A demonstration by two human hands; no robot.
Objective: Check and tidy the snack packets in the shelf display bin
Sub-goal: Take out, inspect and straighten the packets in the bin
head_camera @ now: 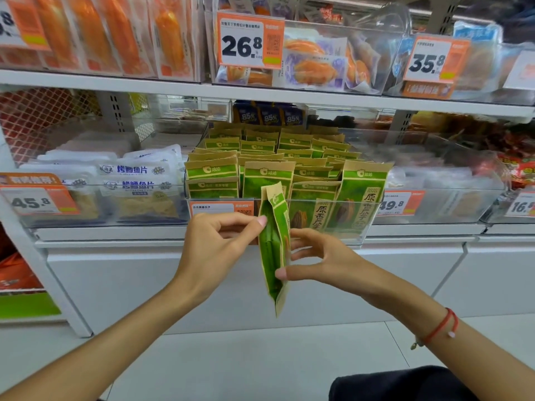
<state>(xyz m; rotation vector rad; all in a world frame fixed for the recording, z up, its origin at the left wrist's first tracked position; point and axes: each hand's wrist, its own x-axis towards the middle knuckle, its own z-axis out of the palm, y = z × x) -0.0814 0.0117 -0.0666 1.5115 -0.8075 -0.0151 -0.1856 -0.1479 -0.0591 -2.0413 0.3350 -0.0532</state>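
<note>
A green and tan snack packet (273, 250) hangs edge-on in front of the shelf, held between both hands. My left hand (215, 247) pinches its upper left edge with the fingertips. My right hand (315, 260) holds its right side, thumb on the lower edge and fingers behind. Just behind it stands a clear display bin (359, 227) filled with several rows of the same green packets (260, 169), standing upright.
White fish-snack packs (136, 180) fill the bin to the left, and a clear bin (443, 192) stands to the right. Orange price tags (250, 39) hang on the shelf above. A white cabinet front (115, 285) and pale floor lie below.
</note>
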